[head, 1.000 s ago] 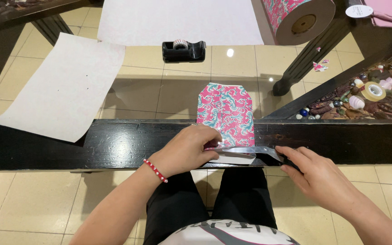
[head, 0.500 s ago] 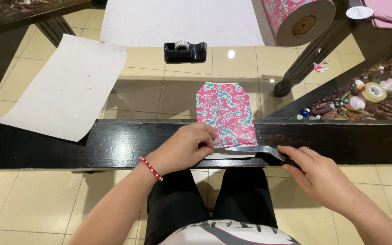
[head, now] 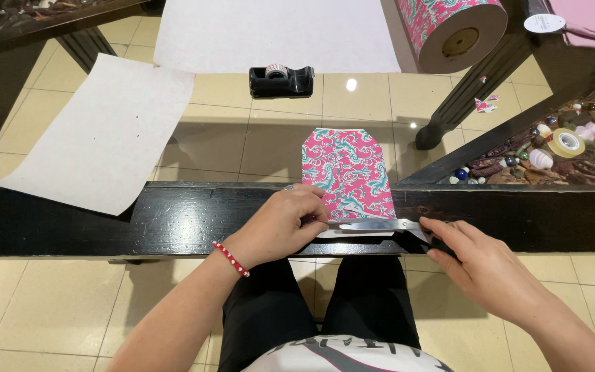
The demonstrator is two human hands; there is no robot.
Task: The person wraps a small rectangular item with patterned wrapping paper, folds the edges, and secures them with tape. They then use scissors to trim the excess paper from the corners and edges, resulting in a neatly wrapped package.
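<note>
While the left hand (head: 280,227) presses flat on the pink patterned paper (head: 346,172) at the table's near edge (head: 105,220), the right hand (head: 480,265) grips scissors (head: 380,225) laid across it, cut apparently unfinished; beyond sits a tape dispenser (head: 281,81).

At the lower middle of the frame, the left hand (head: 280,227) presses down on the near edge of a pink and teal patterned paper piece (head: 347,172) that lies on the glass counter (head: 242,148) and over its dark wooden rim. The right hand (head: 487,269) holds a pair of scissors (head: 380,225) lying flat along that rim, blades pointing left toward the left hand's fingertips. A black tape dispenser (head: 281,81) sits at upper middle, a white sheet (head: 105,138) at left, and a roll of patterned paper (head: 452,27) at upper right.
</note>
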